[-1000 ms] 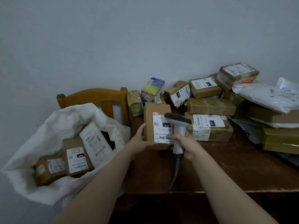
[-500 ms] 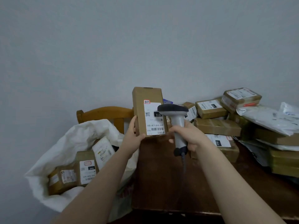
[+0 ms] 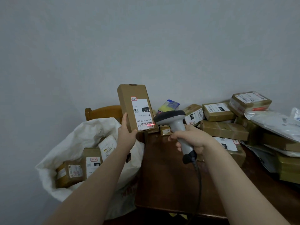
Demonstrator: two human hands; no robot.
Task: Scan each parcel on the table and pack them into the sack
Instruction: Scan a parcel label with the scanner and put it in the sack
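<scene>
Gripping the cardboard parcel [image 3: 128, 103] at its lower corner, the left hand [image 3: 127, 135] is holding it upright above the table [image 3: 162, 176] edge, beside the open sack [image 3: 81, 140]. The right hand [image 3: 193, 139] is curling round the scanner [image 3: 175, 120] handle, its red beam crossing the barcode. The box is looking stiff and probably light; its narrow sides should suit a grip.

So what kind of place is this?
Likely a small parcel sorting spot in a plain room, not a big depot. Labelled parcels are heaped on a wooden table, a white sack beside it holds more, and the right hand aims a barcode scanner at a box.
</scene>
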